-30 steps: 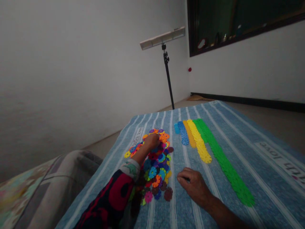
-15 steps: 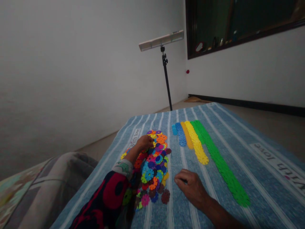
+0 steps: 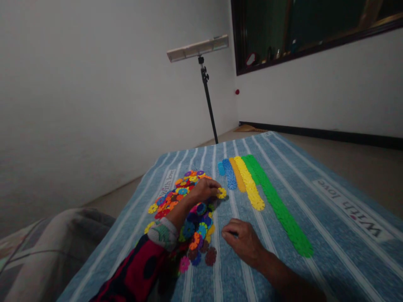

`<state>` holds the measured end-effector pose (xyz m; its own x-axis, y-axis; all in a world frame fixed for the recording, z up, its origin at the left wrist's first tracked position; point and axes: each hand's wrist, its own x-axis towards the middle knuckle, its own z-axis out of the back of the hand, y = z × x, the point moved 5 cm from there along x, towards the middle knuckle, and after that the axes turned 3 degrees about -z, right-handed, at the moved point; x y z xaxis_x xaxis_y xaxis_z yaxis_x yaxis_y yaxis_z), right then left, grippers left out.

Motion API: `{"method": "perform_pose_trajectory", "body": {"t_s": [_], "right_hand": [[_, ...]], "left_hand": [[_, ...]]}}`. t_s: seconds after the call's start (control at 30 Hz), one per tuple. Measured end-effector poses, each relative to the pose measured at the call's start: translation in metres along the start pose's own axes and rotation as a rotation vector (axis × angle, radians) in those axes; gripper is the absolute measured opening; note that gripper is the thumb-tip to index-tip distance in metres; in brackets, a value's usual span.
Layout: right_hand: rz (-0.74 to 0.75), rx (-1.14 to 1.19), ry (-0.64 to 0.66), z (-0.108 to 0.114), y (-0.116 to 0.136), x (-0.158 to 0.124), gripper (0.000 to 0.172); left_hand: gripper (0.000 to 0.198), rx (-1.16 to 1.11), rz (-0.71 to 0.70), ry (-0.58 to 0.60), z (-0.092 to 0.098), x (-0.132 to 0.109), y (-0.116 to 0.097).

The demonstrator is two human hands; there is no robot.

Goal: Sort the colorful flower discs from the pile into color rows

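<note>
A yellow flower-edged disc [image 3: 222, 193] is pinched in the fingertips of my left hand [image 3: 205, 188], just off the right side of a mixed heap of coloured discs [image 3: 201, 228]. My left forearm crosses over part of that heap and hides it. My right hand [image 3: 242, 240] rests on the cloth right of the heap, its fingers curled in a loose fist; nothing shows in it. Beyond it lie overlapping rows sorted by colour: a long green row [image 3: 280, 209], a yellow row [image 3: 250, 184], an orange row [image 3: 237, 175], a blue row [image 3: 229, 174] and a short light-blue row [image 3: 221, 168].
A blue striped cloth [image 3: 315, 226] covers the table. A lamp panel on a black stand [image 3: 208, 100] rises behind the far edge. Grey fabric [image 3: 72, 247] is bunched at the left. A wall and a dark-framed window [image 3: 315, 33] stand behind.
My left hand has moved right from over the heap, now with a yellow disc at its fingertips. My right hand stays curled on the cloth. The view has shifted slightly right.
</note>
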<state>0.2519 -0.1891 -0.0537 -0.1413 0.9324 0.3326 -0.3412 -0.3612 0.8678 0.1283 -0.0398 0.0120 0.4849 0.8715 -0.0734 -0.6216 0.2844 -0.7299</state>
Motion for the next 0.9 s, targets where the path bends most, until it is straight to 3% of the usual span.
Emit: {"method": "perform_pose_trajectory", "body": {"t_s": [0.07,0.17,0.33,0.7,0.9], "right_hand": [[-0.002,0.002,0.001,0.000,0.000,0.000,0.019],[-0.008,0.003,0.006,0.000,0.001,0.001,0.019],[-0.022,-0.005,0.011,0.000,0.000,0.002,0.018],[-0.028,0.001,0.025,0.001,0.000,0.001,0.020],[-0.028,-0.019,0.030,0.002,0.002,0.000,0.021]], "left_hand": [[0.021,-0.141,-0.082,0.104,-0.034,0.005,-0.017],[0.019,-0.239,-0.143,0.157,-0.073,0.016,-0.030],[0.018,-0.227,-0.207,0.164,-0.106,0.029,-0.040],[0.016,-0.147,-0.283,0.170,-0.127,0.039,-0.051],[0.018,-0.131,-0.289,0.094,-0.109,0.038,-0.046]]}}
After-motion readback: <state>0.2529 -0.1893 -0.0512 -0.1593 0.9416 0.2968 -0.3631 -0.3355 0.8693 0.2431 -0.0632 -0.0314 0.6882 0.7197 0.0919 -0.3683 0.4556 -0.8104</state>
